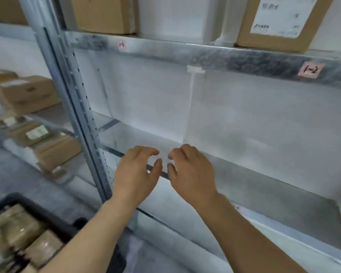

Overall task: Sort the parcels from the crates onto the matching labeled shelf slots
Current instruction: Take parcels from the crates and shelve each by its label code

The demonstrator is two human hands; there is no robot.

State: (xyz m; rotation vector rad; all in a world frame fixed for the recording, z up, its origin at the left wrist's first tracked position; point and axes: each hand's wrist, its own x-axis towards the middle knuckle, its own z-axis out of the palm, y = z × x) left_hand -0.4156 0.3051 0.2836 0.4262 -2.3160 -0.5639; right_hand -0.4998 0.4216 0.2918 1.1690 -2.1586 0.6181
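Shelf label (310, 70) "1-2"

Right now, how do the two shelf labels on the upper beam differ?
The 1-2 label sits at the beam's right end, looks larger and reads clearly. The left label sits near the upright post, looks smaller, and its marking is too blurred to read. Both are pale tags with handwritten marks on the same metal beam.

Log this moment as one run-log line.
left hand: open, holds nothing | right hand: open, holds nothing | both over bare shelf below label 1-2 | crate: parcels inside, lower left
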